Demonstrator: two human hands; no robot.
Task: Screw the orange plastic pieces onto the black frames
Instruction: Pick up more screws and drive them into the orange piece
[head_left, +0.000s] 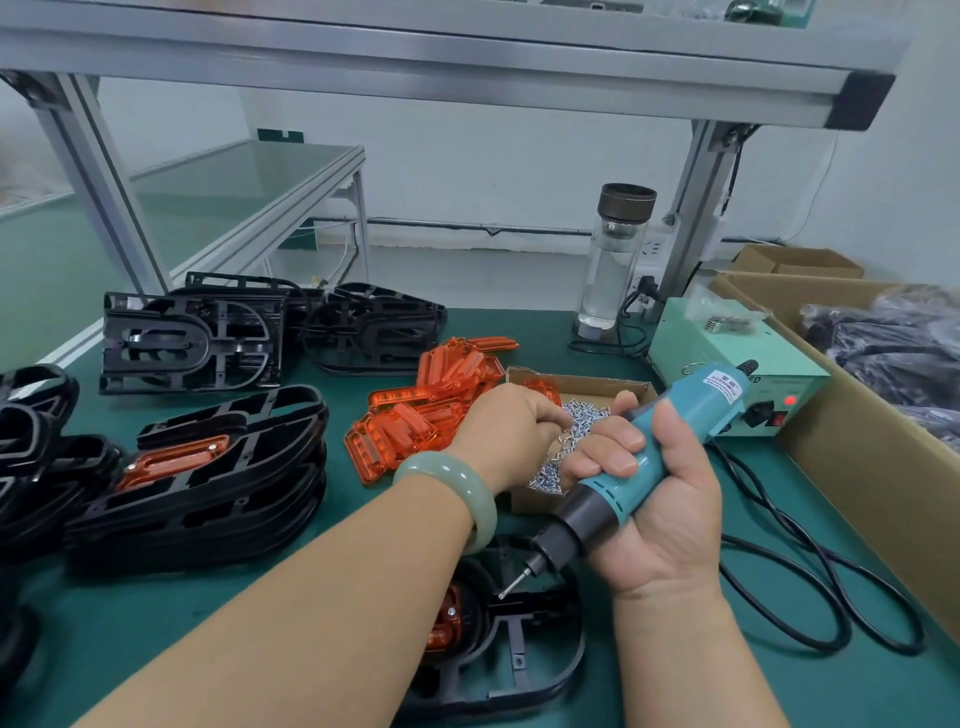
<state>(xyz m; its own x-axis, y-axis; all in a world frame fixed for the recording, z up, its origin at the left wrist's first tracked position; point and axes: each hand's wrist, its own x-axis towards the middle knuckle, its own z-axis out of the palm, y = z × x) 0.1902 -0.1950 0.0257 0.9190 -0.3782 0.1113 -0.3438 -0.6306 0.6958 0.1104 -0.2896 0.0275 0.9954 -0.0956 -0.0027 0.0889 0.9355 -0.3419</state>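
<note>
My right hand (649, 499) grips a teal electric screwdriver (675, 441), its bit pointing down-left above a black frame (524, 665) at the table's near edge. An orange piece (445, 618) sits in that frame, partly hidden by my left forearm. My left hand (506, 428) reaches into a small cardboard box of screws (582, 415), its fingers curled down among them. A heap of loose orange pieces (436, 405) lies just left of the box. To the left, a stack of black frames (208, 483) has an orange piece (171, 460) on top.
More black frames (192, 343) are piled at the back left and far left. A mint power supply (727, 364) with a red light and black cables (810, 571) sits to the right, beside a large cardboard box (857, 415). A glass bottle (615, 260) stands behind.
</note>
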